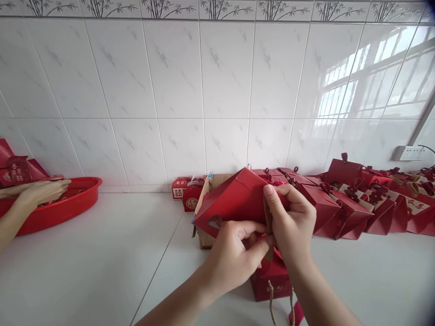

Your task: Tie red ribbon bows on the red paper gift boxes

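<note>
A red paper gift box [238,194] is held up tilted in front of me, above the counter. My right hand [292,217] pinches its near right edge, thumb on top, beside a brownish strip [268,213]. Below it, my left hand [238,249] presses fingers and thumb together on the same edge and strip. Just under my hands a darker red gift box [272,280] stands on the counter, with a twisted cord handle [271,299] hanging near it. Part of the held box's edge is hidden by my fingers.
Behind the held box stands an open cardboard carton [206,240]. Small red boxes [192,197] sit left of it. Many red gift boxes [356,208] line the wall at right. At far left, another person's hands [42,192] work over a red basin [84,199].
</note>
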`<control>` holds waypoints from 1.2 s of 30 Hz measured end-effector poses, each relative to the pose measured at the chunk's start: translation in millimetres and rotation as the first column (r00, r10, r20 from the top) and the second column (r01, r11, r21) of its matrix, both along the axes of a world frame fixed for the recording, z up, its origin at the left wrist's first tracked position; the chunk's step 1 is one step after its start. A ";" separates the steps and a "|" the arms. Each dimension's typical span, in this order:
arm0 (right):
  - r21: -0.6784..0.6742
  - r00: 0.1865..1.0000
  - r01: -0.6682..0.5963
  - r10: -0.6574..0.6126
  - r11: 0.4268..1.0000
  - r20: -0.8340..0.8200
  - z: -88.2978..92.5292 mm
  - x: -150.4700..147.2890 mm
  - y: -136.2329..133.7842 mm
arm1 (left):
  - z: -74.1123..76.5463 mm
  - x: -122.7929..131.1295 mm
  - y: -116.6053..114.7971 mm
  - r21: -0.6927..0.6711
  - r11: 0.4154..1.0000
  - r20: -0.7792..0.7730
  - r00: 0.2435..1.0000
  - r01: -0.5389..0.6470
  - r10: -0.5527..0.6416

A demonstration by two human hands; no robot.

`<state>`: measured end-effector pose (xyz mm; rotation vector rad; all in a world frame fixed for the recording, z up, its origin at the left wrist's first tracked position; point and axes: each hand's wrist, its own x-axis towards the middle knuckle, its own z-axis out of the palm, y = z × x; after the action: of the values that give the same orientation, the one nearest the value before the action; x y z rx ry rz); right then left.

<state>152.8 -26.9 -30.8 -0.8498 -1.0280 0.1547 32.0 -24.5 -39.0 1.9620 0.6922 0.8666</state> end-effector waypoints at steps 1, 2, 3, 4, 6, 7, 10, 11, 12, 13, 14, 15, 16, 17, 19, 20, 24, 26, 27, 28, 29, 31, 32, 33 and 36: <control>-0.009 1.000 -0.027 0.027 1.000 -0.007 0.7 1.1 0.3 | 1.6 -1.7 -0.2 0.038 0.999 -0.017 0.999 -0.028 0.029; -0.015 0.999 -0.040 0.040 0.999 -0.010 1.3 2.7 1.0 | 3.7 -4.3 -0.3 0.098 0.993 -0.040 0.996 -0.072 0.076; -0.019 0.999 -0.035 0.035 0.999 -0.009 1.8 4.8 1.9 | 6.5 -7.9 -0.4 0.175 0.976 -0.064 0.988 -0.127 0.140; -0.019 1.000 -0.009 0.009 1.000 0.002 2.0 7.1 3.1 | 9.8 -12.5 -0.5 0.265 0.945 -0.080 0.973 -0.191 0.219; -0.004 0.996 0.067 -0.066 0.998 0.061 2.0 12.1 6.1 | 17.6 -24.3 -0.2 0.440 0.844 -0.075 0.924 -0.307 0.375; 0.012 0.990 0.092 -0.093 0.996 0.110 1.8 14.5 7.5 | 21.9 -31.2 0.3 0.502 0.790 -0.057 0.898 -0.351 0.435; 0.083 0.945 0.090 -0.111 0.993 0.308 1.6 20.5 9.9 | 34.9 -54.1 3.1 0.564 0.725 -0.016 0.873 -0.395 0.488; 0.107 0.924 0.068 -0.103 0.992 0.368 1.9 22.0 9.6 | 38.9 -61.8 4.0 0.560 0.730 0.004 0.883 -0.391 0.470; 0.124 0.905 0.032 -0.081 0.992 0.418 2.6 23.2 8.7 | 42.6 -69.2 4.7 0.552 0.737 0.036 0.894 -0.390 0.447; 0.131 0.887 -0.020 -0.043 0.991 0.461 3.4 24.0 7.2 | 45.7 -76.0 4.8 0.540 0.745 0.073 0.904 -0.392 0.422; 0.133 0.867 -0.082 0.005 0.988 0.498 4.3 24.4 5.2 | 48.3 -81.8 4.2 0.525 0.750 0.116 0.907 -0.402 0.404; 0.130 0.843 -0.151 0.059 0.980 0.535 5.1 24.3 2.7 | 50.1 -86.5 2.8 0.510 0.751 0.169 0.905 -0.420 0.391; 0.119 0.811 -0.223 0.117 0.967 0.573 5.8 23.6 0.1 | 51.3 -89.7 0.6 0.498 0.747 0.229 0.898 -0.440 0.375; 0.103 0.772 -0.296 0.174 0.950 0.611 6.2 22.3 -2.7 | 51.7 -91.2 -2.3 0.487 0.742 0.292 0.887 -0.461 0.359; 0.058 0.685 -0.423 0.277 0.904 0.674 6.0 18.1 -7.8 | 51.2 -89.2 -9.3 0.474 0.720 0.428 0.847 -0.507 0.314; 0.035 0.642 -0.474 0.318 0.880 0.698 5.4 15.5 -10.0 | 50.5 -86.1 -13.0 0.465 0.702 0.503 0.814 -0.539 0.291; 0.011 0.527 -0.580 0.366 0.814 0.767 2.0 6.3 -14.9 | 47.3 -72.9 -21.2 0.449 0.634 0.694 0.693 -0.630 0.196; 0.037 0.508 -0.599 0.344 0.800 0.790 1.2 4.8 -15.3 | 45.6 -72.9 -20.3 0.529 0.579 0.672 0.723 -0.621 0.162; 0.054 0.506 -0.599 0.326 0.799 0.799 1.2 4.8 -15.3 | 44.8 -74.8 -19.1 0.583 0.545 0.630 0.759 -0.603 0.166; 0.071 0.508 -0.593 0.304 0.802 0.806 1.4 5.2 -15.1 | 44.2 -77.7 -18.0 0.626 0.525 0.579 0.794 -0.578 0.184; 0.090 0.512 -0.584 0.280 0.807 0.812 1.7 5.9 -15.0 | 43.8 -80.9 -17.1 0.651 0.528 0.524 0.827 -0.545 0.206; 0.134 0.529 -0.566 0.233 0.814 0.816 2.7 7.2 -14.9 | 43.8 -86.7 -16.7 0.635 0.610 0.429 0.873 -0.474 0.232; 0.158 0.537 -0.560 0.211 0.813 0.816 3.2 7.8 -15.1 | 44.0 -88.7 -17.1 0.610 0.669 0.376 0.898 -0.425 0.227; 0.180 0.545 -0.555 0.191 0.812 0.816 3.7 8.2 -15.6 | 44.3 -89.9 -17.6 0.587 0.718 0.323 0.921 -0.374 0.215; 0.213 0.553 -0.525 0.140 0.824 0.821 5.2 8.6 -18.0 | 44.4 -88.3 -18.2 0.593 0.764 0.188 0.966 -0.256 0.177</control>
<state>161.4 -44.8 -25.6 -0.2346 -1.9897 -0.1475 -56.3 -42.6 5.3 2.3982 0.6191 1.4930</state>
